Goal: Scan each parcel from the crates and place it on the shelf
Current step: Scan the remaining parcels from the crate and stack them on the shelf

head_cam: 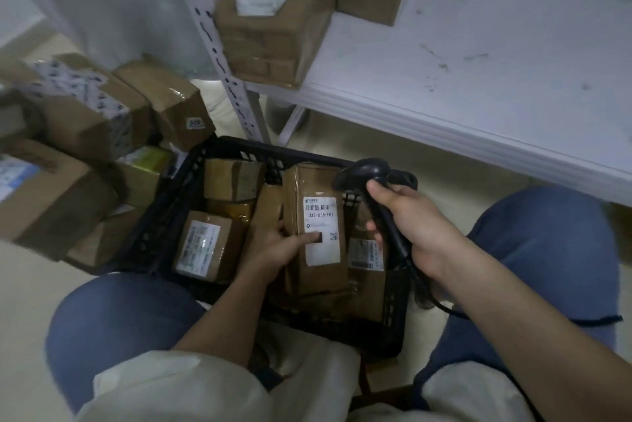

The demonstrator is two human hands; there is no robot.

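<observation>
Holding a brown box (316, 233) over the black crate (393, 315), the left hand (273, 250) has its thumb pressed flat on the white sticker (321, 230) and its other fingers curled round the box's left side. The sticker faces up, with a bar code near its top. Just to the right, the right hand (410, 226) grips the handle of a black scanner (371, 179), fingers wrapped tight round it, and the scanner's head sits above the top right corner of the box. A black cord (441, 305) hangs down from the scanner. More brown boxes lie in the crate; one with a sticker (208, 245) is at the left. The crate sits on the floor between two knees in blue trousers. Above it is a white shelf (478, 86) with boxes (273, 18) standing on it. A heap of boxes (75, 134) lies to the left of the crate.
</observation>
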